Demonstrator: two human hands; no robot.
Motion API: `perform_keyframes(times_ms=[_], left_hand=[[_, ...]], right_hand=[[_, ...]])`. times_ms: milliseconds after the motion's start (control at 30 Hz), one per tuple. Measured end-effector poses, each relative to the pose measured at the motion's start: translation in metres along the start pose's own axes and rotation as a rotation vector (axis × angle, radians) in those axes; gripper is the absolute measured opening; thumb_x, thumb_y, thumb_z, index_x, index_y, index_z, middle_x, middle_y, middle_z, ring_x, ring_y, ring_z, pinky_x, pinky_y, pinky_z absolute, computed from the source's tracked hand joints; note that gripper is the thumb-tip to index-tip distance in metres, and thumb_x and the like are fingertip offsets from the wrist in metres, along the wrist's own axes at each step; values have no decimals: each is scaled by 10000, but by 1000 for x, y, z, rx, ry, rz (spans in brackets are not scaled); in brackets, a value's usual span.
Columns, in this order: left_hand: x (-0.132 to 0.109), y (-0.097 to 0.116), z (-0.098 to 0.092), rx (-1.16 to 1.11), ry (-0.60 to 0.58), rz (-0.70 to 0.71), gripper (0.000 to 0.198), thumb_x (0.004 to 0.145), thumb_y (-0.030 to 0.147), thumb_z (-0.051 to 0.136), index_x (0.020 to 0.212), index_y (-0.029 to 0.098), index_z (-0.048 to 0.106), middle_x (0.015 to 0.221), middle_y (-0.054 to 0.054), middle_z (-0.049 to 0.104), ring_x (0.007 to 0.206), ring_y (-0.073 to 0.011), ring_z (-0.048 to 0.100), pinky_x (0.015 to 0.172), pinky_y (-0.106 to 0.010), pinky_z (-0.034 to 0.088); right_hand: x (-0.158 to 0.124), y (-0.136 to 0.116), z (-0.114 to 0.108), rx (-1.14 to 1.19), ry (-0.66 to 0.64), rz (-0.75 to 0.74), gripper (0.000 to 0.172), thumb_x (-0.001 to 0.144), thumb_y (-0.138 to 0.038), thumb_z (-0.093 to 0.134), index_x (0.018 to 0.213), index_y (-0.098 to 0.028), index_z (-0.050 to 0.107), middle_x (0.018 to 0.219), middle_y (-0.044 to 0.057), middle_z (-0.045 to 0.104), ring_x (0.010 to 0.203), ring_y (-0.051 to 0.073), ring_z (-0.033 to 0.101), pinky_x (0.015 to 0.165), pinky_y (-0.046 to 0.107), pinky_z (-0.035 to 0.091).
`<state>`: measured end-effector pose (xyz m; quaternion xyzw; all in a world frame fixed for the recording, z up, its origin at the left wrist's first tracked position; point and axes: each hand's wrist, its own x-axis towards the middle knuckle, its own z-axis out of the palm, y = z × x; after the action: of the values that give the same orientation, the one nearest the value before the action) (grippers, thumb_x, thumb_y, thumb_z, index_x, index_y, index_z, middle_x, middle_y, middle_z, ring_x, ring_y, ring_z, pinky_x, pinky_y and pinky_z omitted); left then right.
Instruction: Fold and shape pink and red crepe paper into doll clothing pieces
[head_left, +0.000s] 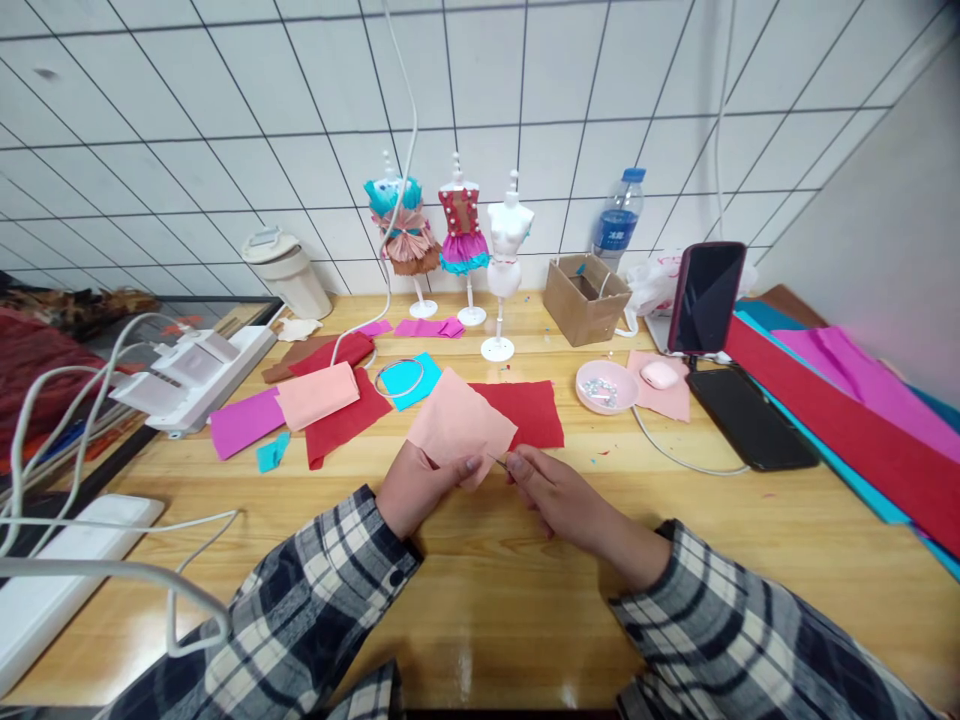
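Observation:
My left hand (427, 482) is closed on a pale pink piece of crepe paper (454, 420), thumb on top, and holds it raised above the table. My right hand (553, 492) pinches a thin pointed metal tool (498, 462) at the sheet's lower right edge. Most of this tool is hidden in the fingers, so its kind does not show. Behind the pink sheet lies a red piece (525, 412). To the left are a turquoise square (424, 378) with a ring (397, 378) on it, and a folded pink piece (319, 396).
Three small dress forms stand at the wall: two dressed ones (405, 235) (466, 235) and a white one (511, 230). At right are a bowl of beads (581, 395), a cardboard box (574, 310), a bottle (619, 220) and phones (750, 415). Cables and a power strip (217, 375) lie left.

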<state>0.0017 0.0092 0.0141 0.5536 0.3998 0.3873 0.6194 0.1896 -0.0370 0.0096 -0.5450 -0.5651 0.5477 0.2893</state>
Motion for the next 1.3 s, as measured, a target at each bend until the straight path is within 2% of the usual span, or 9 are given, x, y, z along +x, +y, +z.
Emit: perform_keyframes(times_ms=[133, 433, 767, 1300], left_hand=[[-1, -1, -1, 31, 9, -1, 499, 735, 344, 764, 1162, 135, 611, 1211, -143, 673, 1107, -319, 631, 947, -451, 503], [-1, -2, 1, 56, 20, 13, 587, 724, 359, 766, 1230, 132, 574, 1215, -146, 669, 1113, -321, 626, 968, -466, 489], [-1, 1, 3, 52, 27, 13, 591, 695, 411, 781, 1192, 139, 613, 1174, -146, 691, 1089, -326, 640, 956, -470, 499], [-2, 3, 4, 94, 23, 30, 566, 706, 413, 773, 1187, 153, 622, 1212, -124, 676, 1118, -308, 622, 1003, -455, 467]], right_hand=[[2, 2, 0, -2, 15, 4, 411, 944, -592, 315, 830, -222, 453, 620, -63, 399, 507, 100, 387, 480, 232, 330], [4, 0, -1, -29, 26, 4, 390, 950, -562, 321, 817, -219, 451, 609, -62, 396, 506, 102, 386, 485, 235, 322], [4, 2, -1, -48, 32, -9, 417, 939, -602, 329, 815, -225, 457, 618, -56, 411, 547, 116, 415, 520, 242, 342], [5, -1, 0, -1, 11, 10, 439, 939, -606, 317, 804, -214, 459, 598, -60, 407, 482, 95, 383, 454, 223, 324]])
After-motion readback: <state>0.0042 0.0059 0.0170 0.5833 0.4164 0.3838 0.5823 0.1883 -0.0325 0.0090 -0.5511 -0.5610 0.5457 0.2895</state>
